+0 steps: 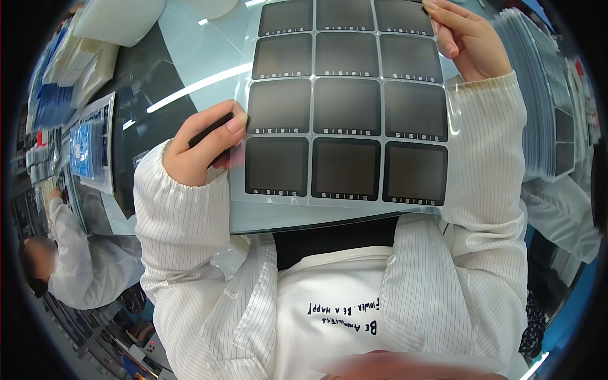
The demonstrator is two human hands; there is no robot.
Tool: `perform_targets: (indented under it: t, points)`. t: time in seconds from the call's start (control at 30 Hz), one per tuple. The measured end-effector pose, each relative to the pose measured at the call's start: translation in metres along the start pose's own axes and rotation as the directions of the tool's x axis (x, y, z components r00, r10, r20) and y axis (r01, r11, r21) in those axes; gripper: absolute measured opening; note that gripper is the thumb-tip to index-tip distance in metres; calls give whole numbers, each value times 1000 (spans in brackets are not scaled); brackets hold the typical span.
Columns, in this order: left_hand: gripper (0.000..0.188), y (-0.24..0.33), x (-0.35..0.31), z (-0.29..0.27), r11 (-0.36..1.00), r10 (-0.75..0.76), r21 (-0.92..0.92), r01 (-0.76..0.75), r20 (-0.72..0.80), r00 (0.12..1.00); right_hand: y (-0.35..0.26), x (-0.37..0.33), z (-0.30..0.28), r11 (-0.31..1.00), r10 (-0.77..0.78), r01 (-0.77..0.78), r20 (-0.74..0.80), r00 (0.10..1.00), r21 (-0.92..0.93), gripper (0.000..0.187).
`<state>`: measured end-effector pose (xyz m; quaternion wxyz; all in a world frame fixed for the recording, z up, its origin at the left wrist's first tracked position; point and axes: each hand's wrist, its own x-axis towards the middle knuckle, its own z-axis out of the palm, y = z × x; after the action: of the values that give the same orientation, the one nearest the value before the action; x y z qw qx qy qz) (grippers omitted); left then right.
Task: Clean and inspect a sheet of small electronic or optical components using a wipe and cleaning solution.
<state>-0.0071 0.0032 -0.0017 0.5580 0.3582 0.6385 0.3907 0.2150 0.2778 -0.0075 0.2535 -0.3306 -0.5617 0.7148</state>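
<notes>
Right hand (461, 37) and left hand (201, 142) (also clasping a black bar (211, 130)) pinch the panelled sheet (346, 106), probably positioning it. Next needs steadiness.

Apparently a factory workshop, with a glass-topped table (194, 43), clear sheets (531, 104) stacked by its right edge, packed bundles (95, 75) toward its left, a white-coated co-worker (88, 269) beyond.

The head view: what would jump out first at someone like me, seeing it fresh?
Probably the large clear sheet of dark panels, upper centre, three across in four visible rows. Next, the left hand at its left edge, with a slim black object in its grip, and the right hand at the upper right corner. Far right stands a thick stack of clear sheets.
</notes>
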Motion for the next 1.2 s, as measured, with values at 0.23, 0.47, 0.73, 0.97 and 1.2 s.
perform_targets:
  t: [0.23, 0.47, 0.73, 0.97, 1.2]
  points:
    - [21, 4, -1, 1, 999, -18, 34, 17, 46, 999, -6, -4, -7, 999, -17, 16, -14, 1000, -43, 14]
    - [24, 4, -1, -2, 993, -5, 116, -4, 79, 997, -10, -9, 3, 1000, -18, 18, 19, 1000, -9, 15]
    - [32, 4, -2, -1, 989, -26, 146, 12, 98, 995, -10, -9, 5, 1000, -11, 11, 7, 1000, -14, 14]
    - [30, 3, -3, 0, 992, -16, 127, 3, 100, 995, -12, -15, 0, 999, -30, 30, -24, 999, -33, 13]
    - [30, 10, -3, 0, 981, 11, 189, -38, 145, 989, -18, -19, -3, 1000, -6, 6, -26, 1000, -1, 11]
